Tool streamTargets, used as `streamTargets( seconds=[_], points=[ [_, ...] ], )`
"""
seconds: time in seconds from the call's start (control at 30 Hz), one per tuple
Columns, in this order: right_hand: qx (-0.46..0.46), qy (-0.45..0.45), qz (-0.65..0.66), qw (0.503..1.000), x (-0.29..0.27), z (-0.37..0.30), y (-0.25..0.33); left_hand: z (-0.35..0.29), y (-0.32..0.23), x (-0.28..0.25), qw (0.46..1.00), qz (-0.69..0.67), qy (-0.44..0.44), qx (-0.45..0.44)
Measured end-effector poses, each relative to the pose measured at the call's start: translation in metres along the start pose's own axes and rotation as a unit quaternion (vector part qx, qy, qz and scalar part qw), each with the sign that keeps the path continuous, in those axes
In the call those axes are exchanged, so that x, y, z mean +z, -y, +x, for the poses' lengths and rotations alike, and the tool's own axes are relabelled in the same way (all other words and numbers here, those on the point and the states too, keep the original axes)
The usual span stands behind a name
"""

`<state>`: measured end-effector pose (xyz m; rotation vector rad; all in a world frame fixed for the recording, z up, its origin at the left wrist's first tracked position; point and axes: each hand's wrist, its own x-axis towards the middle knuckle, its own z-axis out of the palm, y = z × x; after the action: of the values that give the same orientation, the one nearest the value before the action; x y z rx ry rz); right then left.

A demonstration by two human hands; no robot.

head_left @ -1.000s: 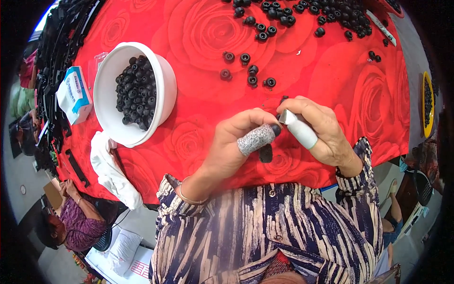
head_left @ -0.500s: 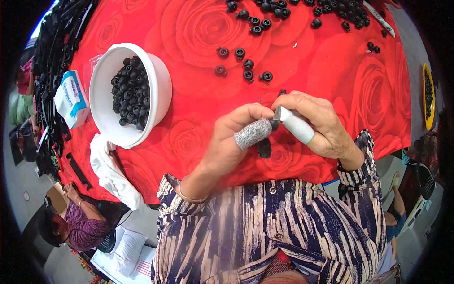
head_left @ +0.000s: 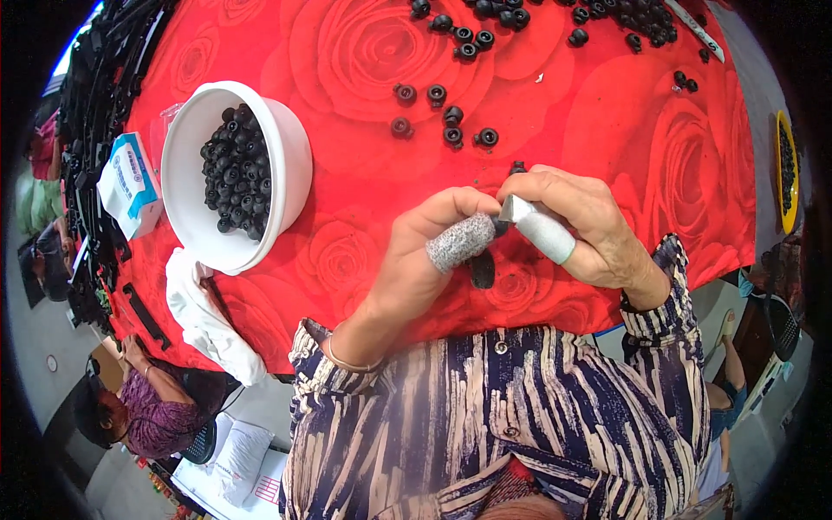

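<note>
My two hands meet over the red cloth in front of my chest. The thumb of my left hand wears a grey speckled sleeve, and its closed fingers pinch a small black rounded part, mostly hidden. My right hand, its thumb in a white sleeve, is closed on a small pointed metal blade that sits against the black part. A dark oblong piece shows below the left fingers; I cannot tell if it is a finger cover. Beyond the right fingers a black tip shows.
A white bowl of black rounded parts stands left, beside a tissue pack and a white cloth. Loose black parts lie ahead. Black strips are heaped far left, near a co-worker. A yellow tray is far right.
Both hands keep nearly the same place and grip. The view has shifted slightly, and the blade's face shows a little more beside my right thumb.
</note>
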<state>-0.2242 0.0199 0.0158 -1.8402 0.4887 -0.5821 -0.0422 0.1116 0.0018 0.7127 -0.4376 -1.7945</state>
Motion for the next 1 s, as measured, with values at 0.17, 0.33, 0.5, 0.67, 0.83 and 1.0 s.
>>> streamTargets(
  seconds=[0.17,0.33,0.5,0.67,0.83,1.0],
  points=[
    [-0.003,-0.005,-0.01,1.0,0.0011,0.0005,-0.001,0.0002,0.0005,0.0033,1.0,0.017,-0.023,0.007],
    [-0.001,-0.012,-0.012,1.0,0.0009,-0.0003,-0.0009,0.0,0.0035,-0.0006,1.0,0.015,-0.022,-0.001],
    [-0.004,-0.013,-0.014,1.0,0.0017,-0.0006,-0.0027,-0.0001,0.002,0.0024,0.999,0.015,-0.037,-0.01],
    [-0.003,-0.005,-0.019,1.0,0.0001,-0.0011,-0.0021,0.0003,0.0032,0.0007,0.999,0.017,-0.042,-0.017],
    [-0.007,-0.006,-0.029,1.0,0.0007,-0.0015,-0.0034,0.0002,0.0041,-0.0011,0.999,0.024,-0.041,-0.02],
    [-0.012,-0.019,-0.024,0.999,0.0025,-0.0011,-0.0039,-0.0005,0.0047,-0.0006,0.998,0.014,-0.052,-0.026]
  ],
)
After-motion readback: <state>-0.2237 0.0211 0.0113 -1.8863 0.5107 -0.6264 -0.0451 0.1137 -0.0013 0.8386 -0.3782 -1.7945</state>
